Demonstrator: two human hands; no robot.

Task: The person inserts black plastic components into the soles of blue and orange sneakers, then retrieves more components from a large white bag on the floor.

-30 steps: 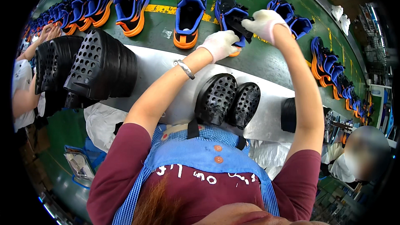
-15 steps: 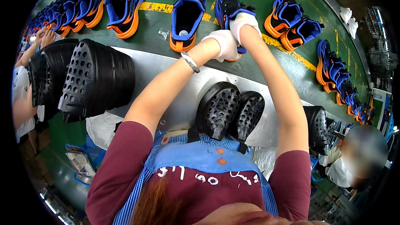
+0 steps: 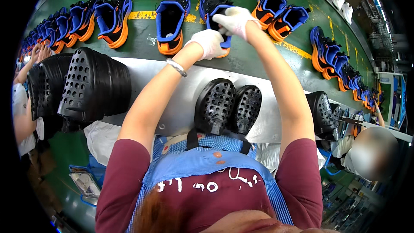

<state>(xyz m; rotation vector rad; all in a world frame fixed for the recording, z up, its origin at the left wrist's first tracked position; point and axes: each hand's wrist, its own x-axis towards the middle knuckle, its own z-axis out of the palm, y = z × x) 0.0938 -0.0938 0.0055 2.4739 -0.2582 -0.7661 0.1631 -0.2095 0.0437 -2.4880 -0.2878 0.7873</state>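
Note:
A black and blue sneaker with an orange sole (image 3: 211, 1) lies on a green work surface straight ahead, toe pointing away. My left hand (image 3: 208, 44), in a white glove, is closed on its heel end, hiding much of that part. Over the shoe's opening is my right hand (image 3: 235, 20), also gloved, with its fingers apart and pointing left. Just left of this shoe lies a matching sneaker (image 3: 169, 25), its opening toward me and no hand on it.
Rows of like sneakers run left (image 3: 114, 19) and right (image 3: 276, 8). Nearer me, black perforated shoe lasts (image 3: 216, 103) stand on a metal ledge (image 3: 172, 99); larger stacked black ones (image 3: 92, 86) stand left. Other people work at both sides.
My right hand has lifted off the sneaker's collar, its fingers now showing over the opening. My left hand stays at the heel. The whole view has shifted slightly.

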